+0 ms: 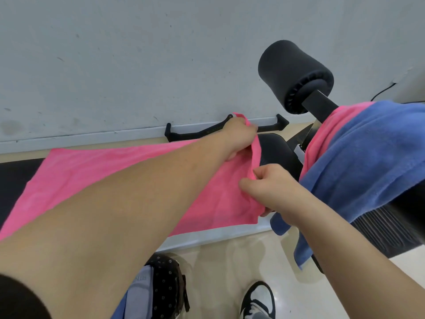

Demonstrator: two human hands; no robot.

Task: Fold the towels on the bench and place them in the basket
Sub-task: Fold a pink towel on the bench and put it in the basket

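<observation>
While the bright pink terry towel [115,166] lies spread across the black padded tabletop [11,178], both hands are at its right-hand edge. The left hand [239,137] reaches right across the cloth to the far corner, fingers curled tight round the bunched fabric and lifting it clear of the pad. The right hand [269,187] has the near part of that same edge, fingers pinched on a fold of pink. One hand to each end of the short side: that looks to me like the set-up for carrying the edge over to the left and halving the towel, both ends held so the fold comes out square.

The rest of the towel lies flat on the tabletop, its near edge just over the front lip. To the right a thick blue terry towel [368,157] is draped over the raised end of the bench, a second pink towel [328,134] showing beneath it, below the black foam roller pad [294,72]. Parked there, I'd guess, to leave the flat stretch free for folding. So it's early going, with those two untouched. No basket in sight from here, so I can't say where the folded towels will go.
</observation>
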